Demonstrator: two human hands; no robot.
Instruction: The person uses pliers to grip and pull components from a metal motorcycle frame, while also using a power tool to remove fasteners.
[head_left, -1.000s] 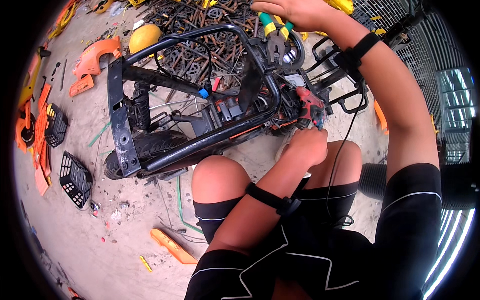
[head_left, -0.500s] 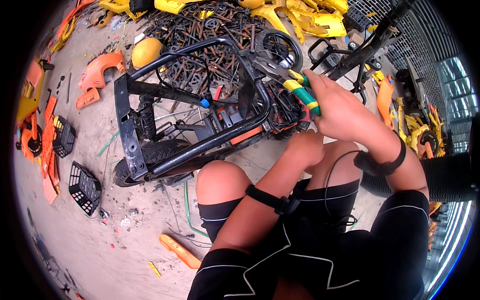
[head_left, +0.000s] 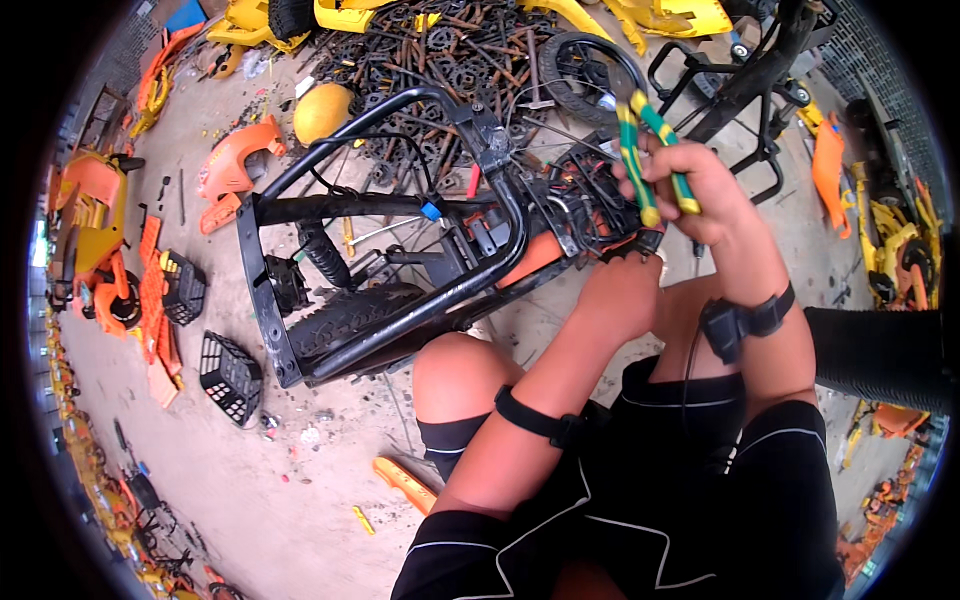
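My right hand (head_left: 700, 185) is closed around pliers (head_left: 629, 140) with green and yellow handles. The handles are spread, and the jaws point away from me, above the far end of a black tubular vehicle frame (head_left: 400, 320). Lower down, my left hand (head_left: 622, 290) is a closed fist beside that same end, against a dark part with a reddish patch (head_left: 648, 240). What its fingers hold is hidden. Dark wires and fittings (head_left: 590, 195) crowd the frame near both hands. A blue-tipped cable (head_left: 431, 211) crosses the frame's middle, and a knobbly tyre (head_left: 355, 318) lies under its near-left part.
Beyond the frame spreads a heap of rusty metal parts (head_left: 440, 60), with a loose wheel (head_left: 575, 80) at its right. Orange body panels (head_left: 240, 165) and a black basket (head_left: 230, 375) lie on the left. A thick black ribbed tube (head_left: 875, 350) stands at the right.
The pliers have swung from pointing left to pointing away, and their handles are wider apart. My right hand has turned with them. The left hand stays by the frame's end; the view has shifted.
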